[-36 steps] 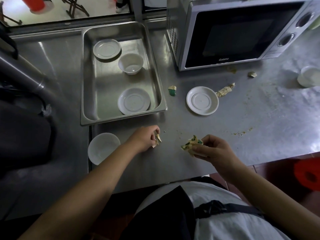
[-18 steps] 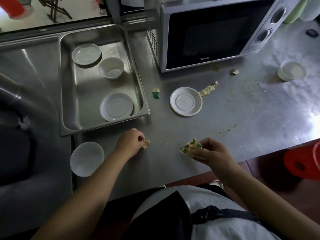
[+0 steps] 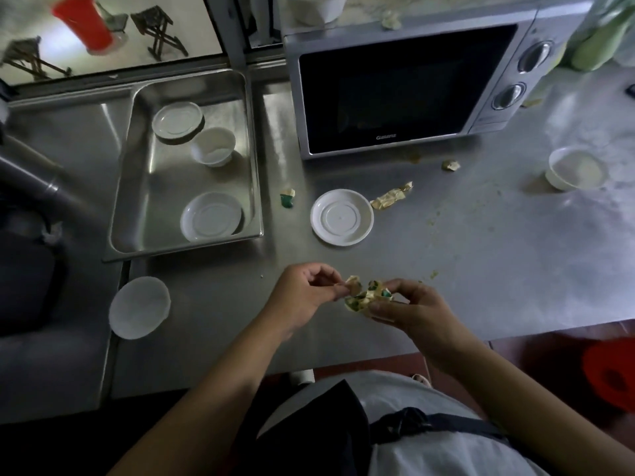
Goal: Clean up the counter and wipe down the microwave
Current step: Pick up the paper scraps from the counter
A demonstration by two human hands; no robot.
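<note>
Crumpled scraps (image 3: 367, 297), apparently wrappers, between hands.

Three white saucers: two (image 3: 177, 119) (image 3: 211, 217) in the steel tray (image 3: 187, 245), one (image 3: 342, 216) on the counter. Two bowls (image 3: 213, 146) (image 3: 576, 169). One lid (image 3: 140, 307). One microwave (image 3: 405, 84). Three loose wrappers (image 3: 288, 196) (image 3: 391, 199) (image 3: 450, 164).

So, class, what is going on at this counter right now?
A person stands at a steel counter gathering litter. The right hand holds a bunch of crumpled wrappers, and the left hand pinches a small wrapper scrap against that bunch. More wrappers and crumbs lie near a white saucer in front of the microwave. A metal tray holds two saucers and a bowl. The microwave has not been wiped yet.
</note>
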